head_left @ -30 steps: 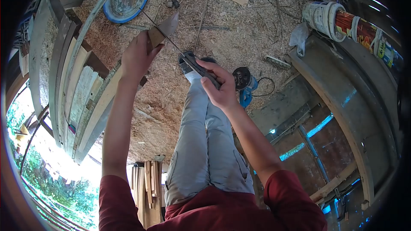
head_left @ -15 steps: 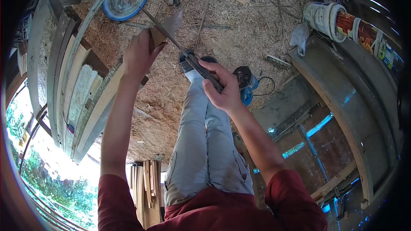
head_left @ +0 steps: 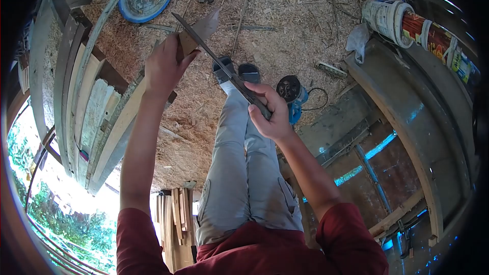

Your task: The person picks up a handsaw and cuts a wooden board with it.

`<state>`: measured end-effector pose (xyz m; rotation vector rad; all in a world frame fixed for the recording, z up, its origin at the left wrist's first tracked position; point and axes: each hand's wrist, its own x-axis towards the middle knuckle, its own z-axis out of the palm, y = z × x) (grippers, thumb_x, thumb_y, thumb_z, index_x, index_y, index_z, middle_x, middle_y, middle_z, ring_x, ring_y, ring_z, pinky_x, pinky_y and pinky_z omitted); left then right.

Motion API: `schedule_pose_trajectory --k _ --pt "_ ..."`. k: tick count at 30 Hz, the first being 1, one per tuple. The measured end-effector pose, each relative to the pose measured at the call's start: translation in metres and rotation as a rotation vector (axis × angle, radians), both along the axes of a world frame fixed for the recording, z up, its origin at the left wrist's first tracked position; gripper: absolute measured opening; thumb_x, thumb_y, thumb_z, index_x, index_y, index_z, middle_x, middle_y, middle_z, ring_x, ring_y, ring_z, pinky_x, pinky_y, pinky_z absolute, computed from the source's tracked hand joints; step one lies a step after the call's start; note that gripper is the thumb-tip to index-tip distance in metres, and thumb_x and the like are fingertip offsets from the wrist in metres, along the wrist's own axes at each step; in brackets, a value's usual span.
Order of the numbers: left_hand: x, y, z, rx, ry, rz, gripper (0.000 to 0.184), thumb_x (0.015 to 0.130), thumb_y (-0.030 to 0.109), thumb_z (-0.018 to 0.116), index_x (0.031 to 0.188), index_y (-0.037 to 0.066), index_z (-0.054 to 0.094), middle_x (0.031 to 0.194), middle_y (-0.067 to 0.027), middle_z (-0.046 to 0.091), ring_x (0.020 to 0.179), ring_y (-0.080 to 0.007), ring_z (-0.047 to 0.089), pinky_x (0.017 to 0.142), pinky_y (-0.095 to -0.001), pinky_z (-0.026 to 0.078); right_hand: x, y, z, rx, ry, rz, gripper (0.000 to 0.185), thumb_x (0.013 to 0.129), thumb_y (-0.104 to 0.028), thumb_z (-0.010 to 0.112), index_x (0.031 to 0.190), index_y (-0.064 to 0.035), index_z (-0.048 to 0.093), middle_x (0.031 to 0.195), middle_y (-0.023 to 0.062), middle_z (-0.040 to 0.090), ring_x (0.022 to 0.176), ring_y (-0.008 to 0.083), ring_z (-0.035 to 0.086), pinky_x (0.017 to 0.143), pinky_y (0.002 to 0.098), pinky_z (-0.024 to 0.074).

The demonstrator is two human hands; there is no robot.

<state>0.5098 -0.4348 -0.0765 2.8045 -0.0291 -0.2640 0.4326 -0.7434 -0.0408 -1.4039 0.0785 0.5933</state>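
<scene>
Gripping by left hand (head_left: pixel 163 65), fingers closed on pointed piece (head_left: pixel 205 27), which juts upper-right | long dark tool (head_left: pixel 208 49) crosses piece in view, axis slanting upper-left to lower-right, tip upper-left | right hand (head_left: pixel 275 111) clamped around tool's lower-right end, farther lower-right than a second ago

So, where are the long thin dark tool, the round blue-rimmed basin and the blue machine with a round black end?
Long thin dark tool (head_left: pixel 224 67), head view: about midway along it.
Round blue-rimmed basin (head_left: pixel 145 20), head view: its lower rim.
Blue machine (head_left: pixel 295 112), head view: its blue body.
</scene>
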Motion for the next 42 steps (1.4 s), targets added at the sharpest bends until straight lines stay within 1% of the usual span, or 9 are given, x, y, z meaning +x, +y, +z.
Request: schedule_pose_trajectory --k 2,9,12,14,18,21,32,36,42 --pt "0.001 -0.003 0.005 -0.011 0.073 0.047 0.06 0.09 0.046 0.086 0.127 0.006 0.061 0.104 -0.0191 0.074 0.092 -0.0425 0.075 0.073 -0.0503 0.06 0.01 0.002 0.003 -0.005 -0.005 0.01 0.049 0.098 0.003 0.062 0.147 0.0026 0.057 0.091 -0.0007 0.063 0.07 0.0009 0.048 0.063 0.0214 0.0372" --pt "0.002 -0.001 0.004 -0.025 0.067 0.036 0.06 0.09 0.046 0.086 0.128 0.006 0.061 0.105 -0.0183 0.075 0.093 -0.0419 0.075 0.072 -0.05 0.06 0.018 -0.001 0.012 0.002 0.021 0.029 0.048 0.098 0.004 0.06 0.146 0.003 0.057 0.092 -0.0007 0.064 0.07 0.0007 0.048 0.063 0.0215 0.0378" --pt "0.001 0.0 0.003 -0.067 0.008 0.018 0.06 0.09 0.045 0.087 0.127 0.006 0.062 0.104 -0.0182 0.074 0.092 -0.0412 0.075 0.072 -0.0498 0.06 0.007 -0.005 0.01 0.015 -0.004 -0.011 0.048 0.097 0.005 0.06 0.145 0.0029 0.058 0.091 -0.0011 0.063 0.07 0.0007 0.048 0.062 0.0214 0.0374" --pt "0.001 -0.002 0.004 -0.041 -0.055 -0.006 0.057 0.091 0.048 0.086 0.121 0.007 0.062 0.092 -0.0149 0.073 0.081 -0.0368 0.074 0.066 -0.048 0.059 0.004 -0.009 0.009 -0.001 -0.015 0.007 0.048 0.097 0.005 0.06 0.145 0.0029 0.059 0.092 -0.0011 0.063 0.07 0.0006 0.048 0.062 0.0212 0.0372" --pt "0.0 -0.001 0.002 -0.038 -0.061 -0.009 0.055 0.091 0.049 0.085 0.119 0.007 0.062 0.09 -0.0146 0.073 0.079 -0.0368 0.074 0.065 -0.0478 0.059 0.016 0.004 0.007 -0.034 -0.106 -0.003 0.047 0.096 0.004 0.062 0.143 0.0027 0.06 0.089 -0.0022 0.062 0.068 0.0002 0.048 0.06 0.021 0.0364" --pt "0.0 0.001 -0.002 -0.016 -0.067 -0.013 0.056 0.091 0.051 0.085 0.118 0.007 0.062 0.09 -0.0149 0.073 0.078 -0.037 0.074 0.063 -0.0473 0.059 0.035 0.021 0.015 -0.055 0.001 -0.005 0.047 0.096 0.004 0.062 0.143 0.0029 0.06 0.086 -0.0036 0.061 0.067 -0.0002 0.048 0.06 0.0208 0.0361" --pt "0.0 0.001 -0.002 -0.074 -0.112 -0.013 0.058 0.091 0.053 0.084 0.118 0.007 0.062 0.087 -0.0143 0.073 0.074 -0.0363 0.075 0.061 -0.0468 0.059 0.013 -0.012 0.011 -0.036 0.017 -0.003 0.046 0.098 0.003 0.061 0.144 0.0014 0.061 0.084 -0.0047 0.062 0.067 -0.0011 0.047 0.06 0.0205 0.0351" --pt "-0.001 0.001 -0.004 -0.065 -0.122 -0.019 0.058 0.09 0.052 0.085 0.117 0.007 0.062 0.086 -0.0142 0.073 0.074 -0.0362 0.075 0.061 -0.0466 0.059 0.034 0.01 0.008 -0.081 -0.081 0.025 0.045 0.099 0.002 0.061 0.143 0.0017 0.061 0.082 -0.0049 0.061 0.066 -0.0012 0.047 0.059 0.0206 0.0346" --pt "0.001 0.003 -0.003 -0.081 -0.102 -0.027 0.058 0.09 0.051 0.086 0.117 0.005 0.062 0.085 -0.0141 0.073 0.073 -0.0353 0.074 0.061 -0.0457 0.059 0.036 0.042 0.002 -0.076 -0.052 -0.032 0.045 0.099 0.002 0.061 0.144 0.0017 0.059 0.078 -0.0042 0.059 0.065 -0.001 0.047 0.058 0.0207 0.034"
